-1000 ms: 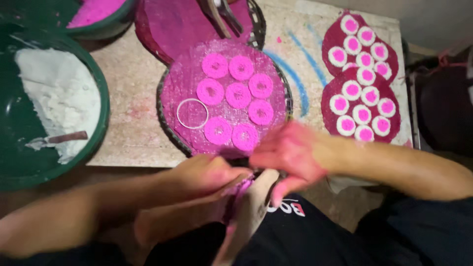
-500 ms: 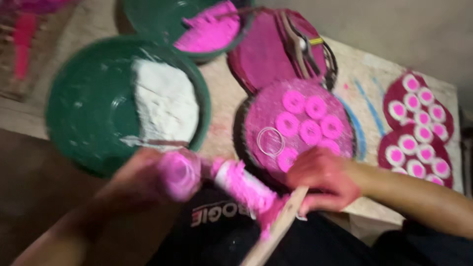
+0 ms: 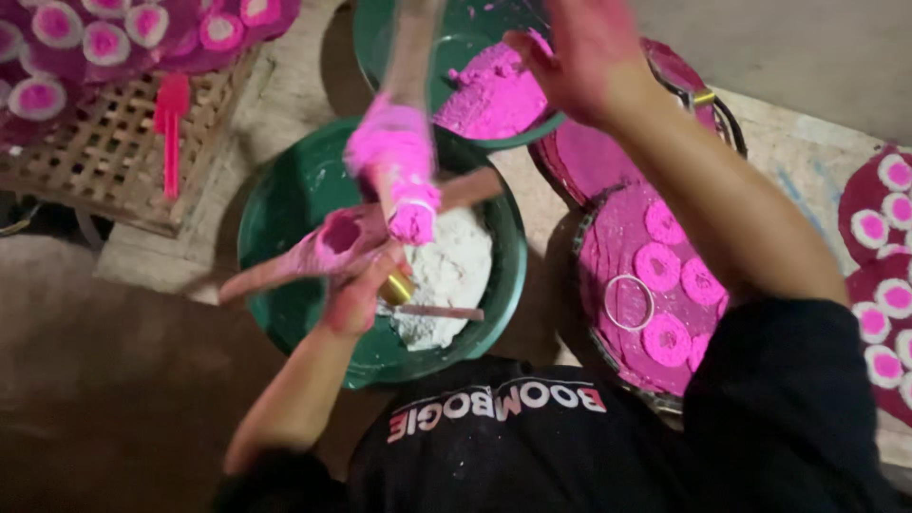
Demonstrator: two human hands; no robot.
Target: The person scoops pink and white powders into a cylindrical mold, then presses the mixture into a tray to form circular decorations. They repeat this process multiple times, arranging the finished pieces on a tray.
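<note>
Your left hand [image 3: 366, 275] clenches a pink-coated funnel [image 3: 328, 249] over the white-powder bowl [image 3: 285, 204]; your right hand [image 3: 579, 57] hangs released above the pink-powder bowl [image 3: 380, 38]. Tilt that funnel and pink powder could spill into the white.

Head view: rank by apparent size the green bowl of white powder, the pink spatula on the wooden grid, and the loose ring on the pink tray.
1. Green bowl: largest by far.
2. Pink spatula.
3. Ring: smallest, though similar to the spatula in width.
</note>
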